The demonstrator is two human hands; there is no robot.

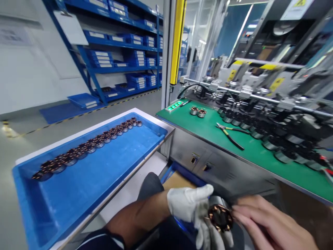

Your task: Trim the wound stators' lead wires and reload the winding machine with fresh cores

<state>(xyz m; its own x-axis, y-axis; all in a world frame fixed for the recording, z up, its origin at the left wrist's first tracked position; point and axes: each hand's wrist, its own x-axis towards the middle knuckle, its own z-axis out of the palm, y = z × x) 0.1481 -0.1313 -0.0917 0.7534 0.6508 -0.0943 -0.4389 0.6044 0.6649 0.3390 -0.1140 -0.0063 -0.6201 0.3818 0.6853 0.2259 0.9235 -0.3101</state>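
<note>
Head view: your gloved left hand (183, 205) grasps a copper-wound stator (220, 211), low, in front of the green table (200, 129). Your bare right hand (270, 217) touches its side; cannot tell whether it grips. Left of you, a blue tray (104, 177) carries stator rows (90, 146). Pliers (223, 128) lie spread on the table.

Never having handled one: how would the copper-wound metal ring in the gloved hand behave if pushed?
The ring likely feels heavy for its size, being metal packed with copper wire. Its round side suggests it may roll if tipped.
</note>
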